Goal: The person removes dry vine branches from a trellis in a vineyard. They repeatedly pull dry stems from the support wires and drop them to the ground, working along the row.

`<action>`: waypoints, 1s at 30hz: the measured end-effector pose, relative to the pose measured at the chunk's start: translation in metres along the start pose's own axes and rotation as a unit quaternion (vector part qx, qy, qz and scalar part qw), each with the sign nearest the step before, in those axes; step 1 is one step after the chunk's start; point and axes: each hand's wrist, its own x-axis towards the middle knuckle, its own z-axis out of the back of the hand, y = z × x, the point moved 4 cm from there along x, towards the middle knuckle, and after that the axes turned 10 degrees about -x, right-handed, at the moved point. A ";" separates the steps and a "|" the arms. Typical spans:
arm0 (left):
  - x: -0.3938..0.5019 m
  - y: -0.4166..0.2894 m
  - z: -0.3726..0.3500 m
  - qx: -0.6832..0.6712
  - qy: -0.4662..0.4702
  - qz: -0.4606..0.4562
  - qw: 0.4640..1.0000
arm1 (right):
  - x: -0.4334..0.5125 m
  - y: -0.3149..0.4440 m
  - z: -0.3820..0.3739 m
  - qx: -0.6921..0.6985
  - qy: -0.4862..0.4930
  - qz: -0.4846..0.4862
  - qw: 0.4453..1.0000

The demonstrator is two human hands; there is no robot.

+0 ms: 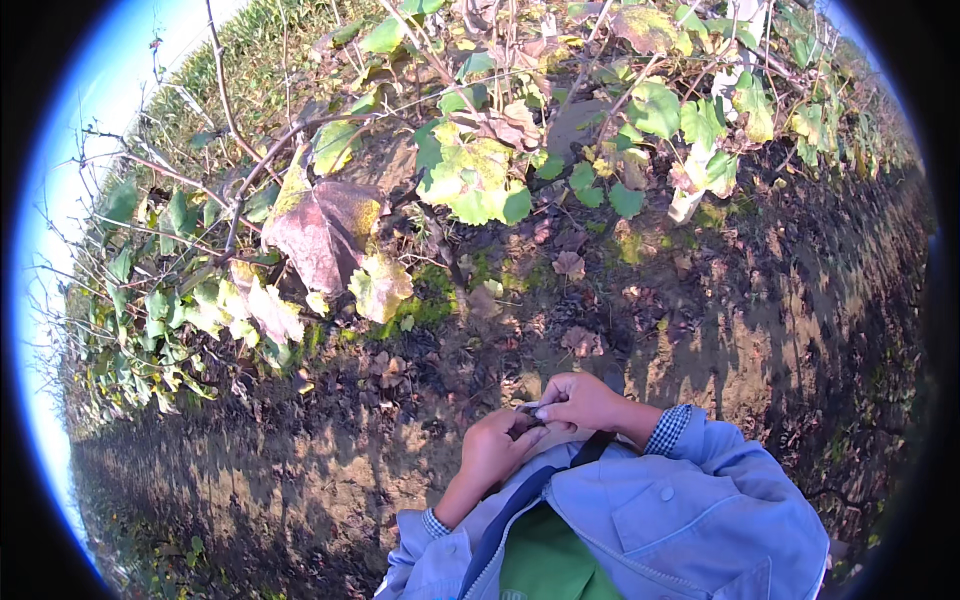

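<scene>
My left hand (491, 448) and my right hand (579, 401) are close together in front of my waist, at the lower middle of the view. Fingers and thumbs of both pinch a small dark object (534, 412) between them; its kind cannot be told. A pale edge shows just beneath it. A dark strap (592, 448) runs down by my right wrist. I wear a light blue jacket (660, 517) with checked cuffs, its zip undone over a green shirt (551, 559).
Grapevines (472, 172) with green, yellow and reddish leaves cross the upper view, with bare canes (236, 199) at the left. A whitish post (731, 82) stands at the upper right. Fallen leaves (581, 341) lie on the shaded soil (337, 472).
</scene>
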 end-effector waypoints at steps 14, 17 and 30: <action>0.154 0.004 -0.136 0.231 0.009 0.098 0.968 | -0.046 -0.036 0.257 0.032 -0.089 -0.019 0.995; 0.177 -0.010 -0.143 0.178 -0.031 0.106 0.978 | -0.044 -0.019 0.260 -0.081 -0.040 0.052 0.995; 0.224 -0.002 -0.103 0.099 -0.036 0.110 0.988 | 0.037 0.006 0.211 -0.283 0.015 0.214 0.935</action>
